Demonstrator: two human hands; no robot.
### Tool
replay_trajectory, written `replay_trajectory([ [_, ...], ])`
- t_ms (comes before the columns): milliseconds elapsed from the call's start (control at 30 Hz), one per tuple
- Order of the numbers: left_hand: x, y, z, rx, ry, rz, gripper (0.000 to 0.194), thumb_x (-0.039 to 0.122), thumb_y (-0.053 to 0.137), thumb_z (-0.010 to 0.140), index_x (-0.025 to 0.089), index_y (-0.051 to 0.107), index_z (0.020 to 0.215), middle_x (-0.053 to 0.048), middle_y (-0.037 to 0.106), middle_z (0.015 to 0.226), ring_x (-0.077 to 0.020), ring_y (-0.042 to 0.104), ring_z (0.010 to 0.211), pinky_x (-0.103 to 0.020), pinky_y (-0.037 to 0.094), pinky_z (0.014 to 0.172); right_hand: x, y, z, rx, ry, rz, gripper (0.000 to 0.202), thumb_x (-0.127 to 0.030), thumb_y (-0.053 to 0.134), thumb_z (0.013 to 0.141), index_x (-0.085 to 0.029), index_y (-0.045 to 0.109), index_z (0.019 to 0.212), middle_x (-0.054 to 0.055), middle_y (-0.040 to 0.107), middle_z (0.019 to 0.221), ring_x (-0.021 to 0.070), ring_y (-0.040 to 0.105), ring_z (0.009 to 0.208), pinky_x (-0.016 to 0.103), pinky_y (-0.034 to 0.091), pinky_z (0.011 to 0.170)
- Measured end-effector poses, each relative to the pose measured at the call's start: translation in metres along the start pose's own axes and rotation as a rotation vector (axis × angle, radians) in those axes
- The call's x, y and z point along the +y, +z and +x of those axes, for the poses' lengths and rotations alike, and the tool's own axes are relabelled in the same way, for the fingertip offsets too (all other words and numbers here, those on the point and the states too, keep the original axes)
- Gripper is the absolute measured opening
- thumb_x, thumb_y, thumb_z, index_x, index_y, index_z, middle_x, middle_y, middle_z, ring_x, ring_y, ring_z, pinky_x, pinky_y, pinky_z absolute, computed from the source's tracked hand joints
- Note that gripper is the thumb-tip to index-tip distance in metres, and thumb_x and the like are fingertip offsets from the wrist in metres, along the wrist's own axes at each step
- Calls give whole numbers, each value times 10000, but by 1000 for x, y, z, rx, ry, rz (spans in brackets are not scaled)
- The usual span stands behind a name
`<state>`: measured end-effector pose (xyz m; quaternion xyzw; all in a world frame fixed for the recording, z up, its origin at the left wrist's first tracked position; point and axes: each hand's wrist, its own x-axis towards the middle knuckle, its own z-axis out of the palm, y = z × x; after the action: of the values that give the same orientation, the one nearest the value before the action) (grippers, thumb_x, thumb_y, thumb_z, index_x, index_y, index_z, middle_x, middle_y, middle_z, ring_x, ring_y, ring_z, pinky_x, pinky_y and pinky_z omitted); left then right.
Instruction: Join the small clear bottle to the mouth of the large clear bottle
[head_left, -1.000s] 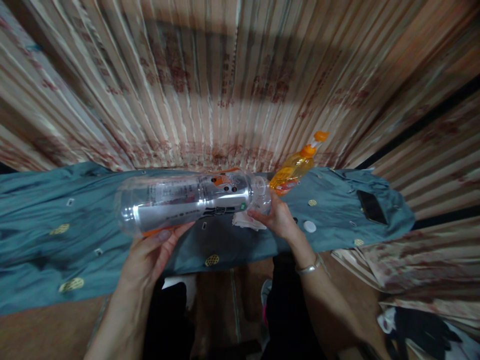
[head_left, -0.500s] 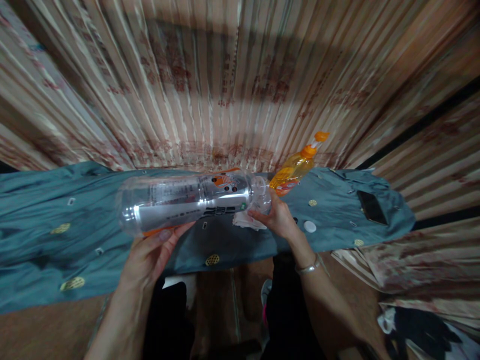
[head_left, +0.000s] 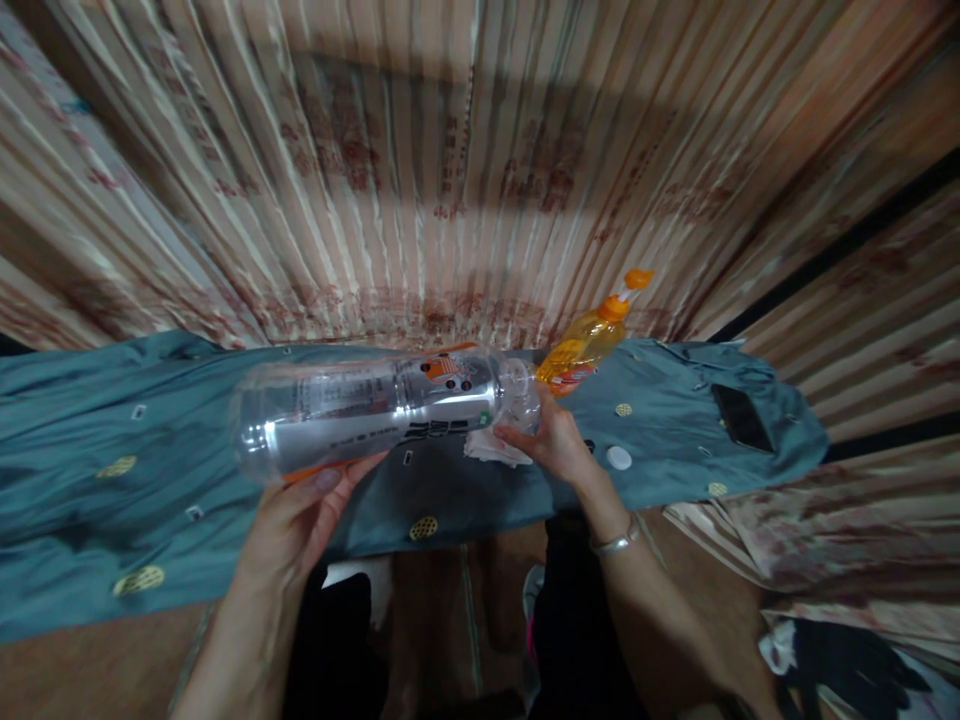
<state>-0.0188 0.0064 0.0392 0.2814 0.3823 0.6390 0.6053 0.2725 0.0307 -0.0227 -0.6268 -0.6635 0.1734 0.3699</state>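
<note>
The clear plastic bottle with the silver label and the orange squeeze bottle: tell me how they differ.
The clear plastic bottle with the silver label is held sideways between the left hand and right hand; the orange squeeze bottle stands free on the teal cloth. The clear bottle looks empty and larger; the orange one holds orange liquid. Both are plastic.

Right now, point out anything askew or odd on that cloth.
The orange bottle leans at a slant on the blue cloth, cap flipped open. A white cap lies loose there; the clear bottle is held sideways.
</note>
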Motion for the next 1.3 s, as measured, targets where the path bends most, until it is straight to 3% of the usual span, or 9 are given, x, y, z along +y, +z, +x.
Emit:
replay_trajectory([
  [433, -1, 0, 0, 15, -7, 44, 562, 285, 1015, 401, 351, 813, 920, 13, 836, 907, -334, 781, 1002, -436, 702, 812, 0, -1, 0, -2, -16, -3, 787, -412, 868, 746, -195, 531, 1424, 128, 787, 1187, 338, 773, 1058, 459, 626, 897],
  [867, 1, 4, -1, 81, -2, 4, 605, 102, 936, 382, 336, 812, 926, 28, 844, 899, -304, 799, 885, -402, 709, 736, -3, -3, 0, -15, -7, 6, 783, -403, 854, 763, -184, 520, 1437, 133, 791, 1178, 333, 776, 1054, 439, 620, 897],
  [1100, -2, -6, -1, 27, -2, 12, 620, 210, 965, 478, 329, 805, 1065, -14, 850, 952, -396, 737, 1151, -484, 694, 855, 0, -1, -1, -18, -14, 7, 778, -407, 849, 757, -203, 534, 1438, 130, 786, 1197, 344, 773, 1065, 465, 633, 895],
  [1300, -2, -6, -3, 47, 12, -4, 696, 250, 1014, 414, 322, 811, 1076, -32, 850, 1042, -382, 776, 1055, -443, 706, 783, 1, 1, -1, -28, -25, 39, 776, -421, 834, 761, -192, 541, 1442, 150, 772, 1238, 360, 763, 1103, 485, 628, 931],
])
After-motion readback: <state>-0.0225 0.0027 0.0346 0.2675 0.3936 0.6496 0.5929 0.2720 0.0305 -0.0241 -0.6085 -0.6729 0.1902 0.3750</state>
